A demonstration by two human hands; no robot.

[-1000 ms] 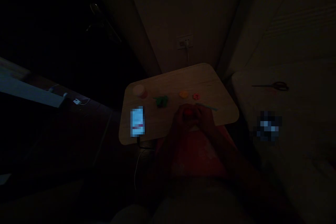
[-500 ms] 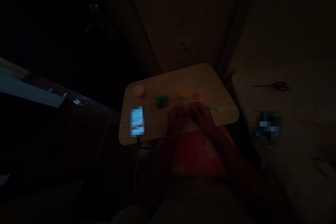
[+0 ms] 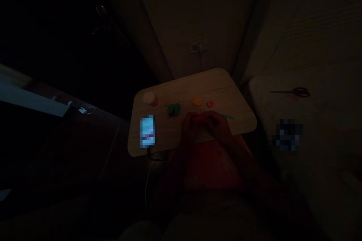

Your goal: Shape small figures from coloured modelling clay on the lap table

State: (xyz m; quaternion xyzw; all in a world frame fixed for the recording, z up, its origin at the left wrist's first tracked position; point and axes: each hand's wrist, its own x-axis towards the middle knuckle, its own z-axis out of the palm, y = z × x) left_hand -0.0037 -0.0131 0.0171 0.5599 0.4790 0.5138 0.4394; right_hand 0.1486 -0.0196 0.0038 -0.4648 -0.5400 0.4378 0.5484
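Note:
In the dim head view, my left hand (image 3: pixel 189 127) and my right hand (image 3: pixel 218 125) meet over the near edge of a small wooden table (image 3: pixel 169 135). Between their closed fingers is a small red lump (image 3: pixel 200 118), apparently modelling clay; the fingers hide part of it. Just beyond my hands lie a yellow-orange clay piece (image 3: pixel 197 102) and a pink flower-like ring (image 3: pixel 210 104). A thin blue-green stick (image 3: pixel 227 116) rests beside my right hand. Left of my left hand stands a green clay shape (image 3: pixel 173 109).
A lidded tub (image 3: pixel 151 98) stands at the table's far left, with a lit phone (image 3: pixel 148 131) in front of it, its cable hanging off the edge. Scissors (image 3: pixel 299 92) lie on a pale surface to the right. A wall socket (image 3: pixel 198 45) with a plug is behind the table.
My hands have come closer together around the red lump, and the right fingers now reach further left over it. The items on the table stay in place.

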